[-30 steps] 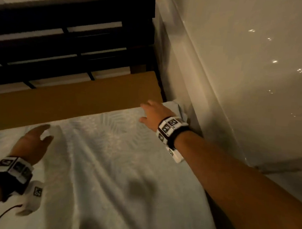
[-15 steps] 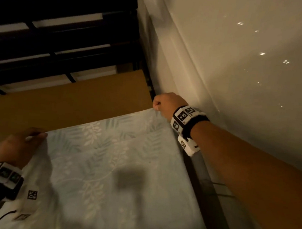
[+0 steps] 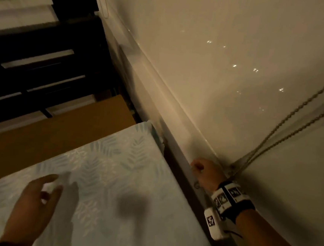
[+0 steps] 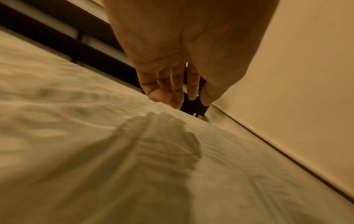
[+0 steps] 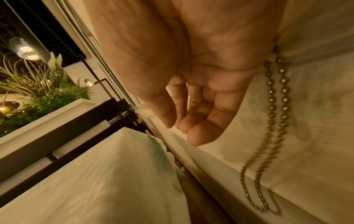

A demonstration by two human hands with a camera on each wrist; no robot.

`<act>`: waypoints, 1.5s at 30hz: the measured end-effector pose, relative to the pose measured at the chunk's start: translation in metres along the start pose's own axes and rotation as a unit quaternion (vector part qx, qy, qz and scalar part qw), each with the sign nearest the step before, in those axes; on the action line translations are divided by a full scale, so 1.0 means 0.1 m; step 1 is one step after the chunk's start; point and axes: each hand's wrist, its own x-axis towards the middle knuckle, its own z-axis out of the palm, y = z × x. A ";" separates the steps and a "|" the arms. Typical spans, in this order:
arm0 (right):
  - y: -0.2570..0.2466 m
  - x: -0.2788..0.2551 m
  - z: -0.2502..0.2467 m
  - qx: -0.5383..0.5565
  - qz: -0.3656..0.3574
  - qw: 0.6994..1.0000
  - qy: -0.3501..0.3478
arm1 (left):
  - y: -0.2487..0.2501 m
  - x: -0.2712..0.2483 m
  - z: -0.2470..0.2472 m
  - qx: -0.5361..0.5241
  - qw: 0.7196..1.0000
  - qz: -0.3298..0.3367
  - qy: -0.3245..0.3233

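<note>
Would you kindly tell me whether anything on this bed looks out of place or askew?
Yes: the leaf-print sheet stops short of the dark headboard, leaving a tan strip of the bed bare, and it looks bunched at its far right corner.

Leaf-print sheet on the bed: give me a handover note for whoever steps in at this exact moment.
Left hand: open, straight fingertips touching the leaf-print sheet.
Right hand: off the bed, loosely curled, holding nothing, beside the wall ledge and the bead chain.
Done: the sheet lies fairly flat and wraps the far right corner.
Left: a tan strip beyond the sheet's far edge is uncovered, and the bed's left side is out of view. Probably smooth the sheet and check the other corners.
</note>
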 end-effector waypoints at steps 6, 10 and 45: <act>-0.31 0.43 0.00 0.001 -0.057 0.998 -0.016 | 1.10 0.42 0.37 0.027 0.992 0.118 -0.026; -0.79 1.23 0.02 -0.015 -0.086 0.996 -0.021 | 1.76 1.01 0.78 0.088 0.988 0.111 -0.055; -0.89 2.97 1.36 0.330 0.099 0.929 -0.135 | 2.11 1.85 1.64 0.020 0.995 0.079 -0.066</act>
